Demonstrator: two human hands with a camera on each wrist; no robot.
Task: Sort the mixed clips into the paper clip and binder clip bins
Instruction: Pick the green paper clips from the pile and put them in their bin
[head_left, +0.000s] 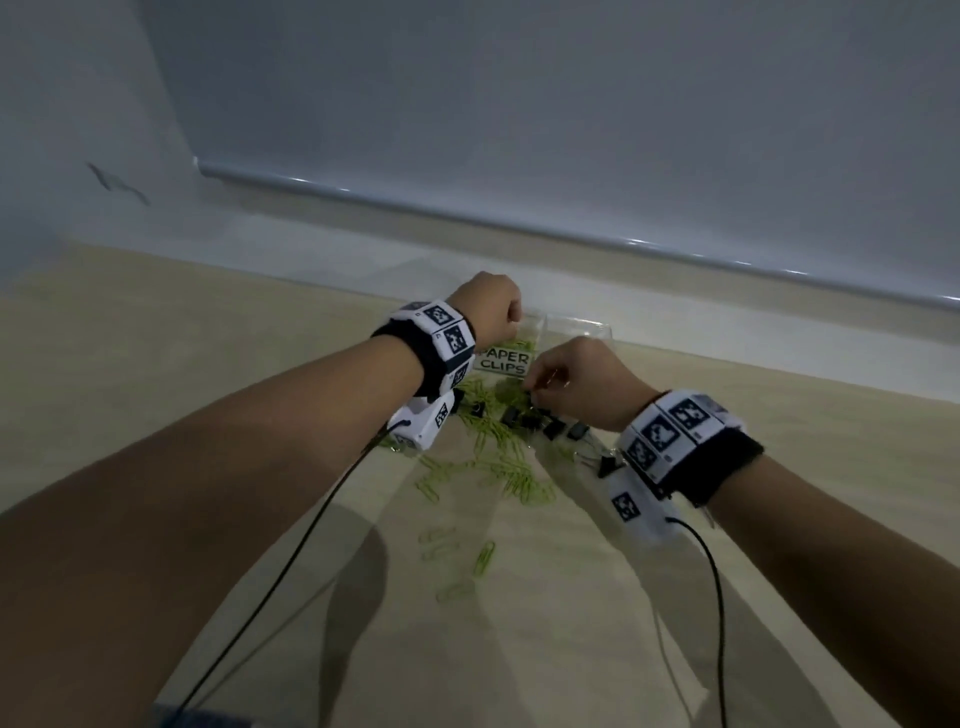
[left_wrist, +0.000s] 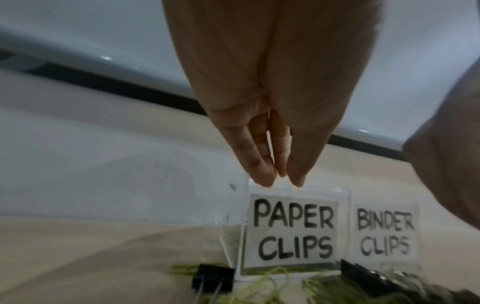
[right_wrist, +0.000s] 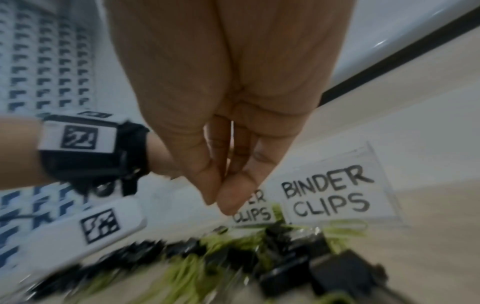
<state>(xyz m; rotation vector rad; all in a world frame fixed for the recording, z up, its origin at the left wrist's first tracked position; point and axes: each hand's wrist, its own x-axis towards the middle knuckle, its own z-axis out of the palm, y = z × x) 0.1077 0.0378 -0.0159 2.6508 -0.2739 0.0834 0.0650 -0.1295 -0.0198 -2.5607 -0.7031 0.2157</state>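
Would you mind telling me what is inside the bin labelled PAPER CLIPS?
Green paper clips show through the clear side wall of the PAPER CLIPS bin. Its label covers the front, so the amount inside cannot be seen.

Your left hand (head_left: 488, 306) sits over the top of the clear bin w/ the "PAPER CLIPS" label (head_left: 504, 359), fingers curled down; can't tell if it holds anything. Your right hand (head_left: 582, 379) is just right of that label, fingertips pinched low at the black binder clips (head_left: 535, 418); what they pinch is too small to tell. 2nd clear bin (head_left: 584, 330) is right beside the 1st, mostly hidden behind your right hand. Green paper clips (head_left: 498, 467) are scattered on the tan table (head_left: 182, 338) btwn your forearms, a few strays nearer you. Marker-tag bands on both wrists, black cables trailing back.
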